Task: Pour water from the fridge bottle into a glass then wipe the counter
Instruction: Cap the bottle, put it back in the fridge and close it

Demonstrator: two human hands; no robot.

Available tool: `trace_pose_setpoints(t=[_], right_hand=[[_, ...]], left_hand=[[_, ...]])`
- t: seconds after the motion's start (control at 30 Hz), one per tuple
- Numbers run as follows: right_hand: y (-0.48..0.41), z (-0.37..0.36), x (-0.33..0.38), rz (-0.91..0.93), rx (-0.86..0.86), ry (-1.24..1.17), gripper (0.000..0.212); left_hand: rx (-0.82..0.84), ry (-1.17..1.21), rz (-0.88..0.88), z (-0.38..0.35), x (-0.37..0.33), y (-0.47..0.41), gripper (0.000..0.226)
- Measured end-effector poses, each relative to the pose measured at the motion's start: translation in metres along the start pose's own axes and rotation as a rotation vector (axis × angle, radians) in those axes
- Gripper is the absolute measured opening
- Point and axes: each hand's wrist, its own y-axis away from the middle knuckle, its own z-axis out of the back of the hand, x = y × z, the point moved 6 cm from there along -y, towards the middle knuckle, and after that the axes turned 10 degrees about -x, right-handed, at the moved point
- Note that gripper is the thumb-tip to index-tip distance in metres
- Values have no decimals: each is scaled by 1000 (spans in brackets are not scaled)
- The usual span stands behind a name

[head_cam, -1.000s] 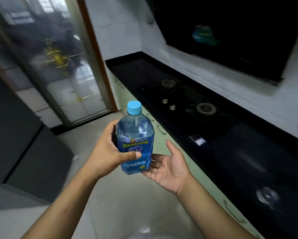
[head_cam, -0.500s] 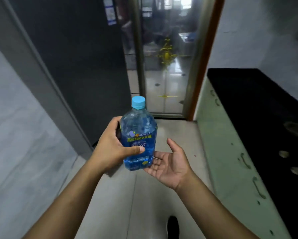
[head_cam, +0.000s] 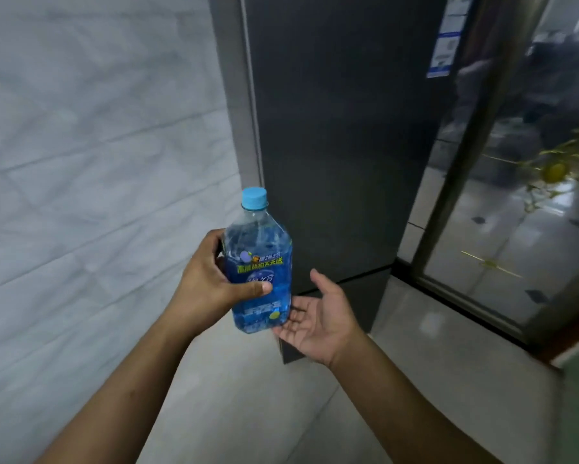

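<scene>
A clear plastic water bottle [head_cam: 259,262] with a blue label and a light blue cap stands upright in mid-air at the centre of the view. My left hand [head_cam: 211,283] grips it around the label, thumb across the front. My right hand [head_cam: 318,313] lies palm up, fingers spread, just under and to the right of the bottle's base; whether it touches the base I cannot tell. The cap is on. Neither a glass nor a counter top is in view.
A tall dark grey fridge [head_cam: 341,128] with its doors closed stands straight ahead. A pale tiled wall [head_cam: 97,162] fills the left side. A glass sliding door [head_cam: 522,195] with a metal frame is on the right. Light floor tiles [head_cam: 264,396] lie below.
The view has swung left, away from the black counter and hob, and now faces the fridge and the wall. Both hands and the bottle keep the same pose.
</scene>
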Motion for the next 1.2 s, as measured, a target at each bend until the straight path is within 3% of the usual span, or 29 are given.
trace_pose_setpoints(t=[0.17, 0.37, 0.57, 0.8, 0.9, 0.97, 1.0, 1.1, 1.2], right_hand=[[-39, -55, 24, 6, 9, 66, 73], [-90, -126, 53, 134, -4, 61, 73], [-126, -197, 100, 523, -94, 178, 59], [-119, -260, 171, 1184, -245, 669, 44], [-95, -282, 201, 1807, -454, 1122, 25], [-87, -303, 207, 2201, -605, 1464, 37], [-87, -312, 212, 2298, -698, 1603, 43], [-99, -327, 237, 2248, -1058, 1990, 55], [-113, -328, 248, 2175, -1218, 2190, 67]], left_hand=[[-71, 1, -6, 21, 9, -59, 78], [-33, 33, -55, 47, 25, -156, 77], [44, 80, -159, 59, 2, -254, 78], [93, 147, -292, 67, -45, -333, 81], [80, 154, -326, 72, -57, -355, 80], [66, 168, -328, 77, -58, -368, 78], [61, 180, -320, 79, -57, -374, 77], [72, 230, -275, 82, -50, -388, 72], [86, 237, -272, 79, -44, -394, 71]])
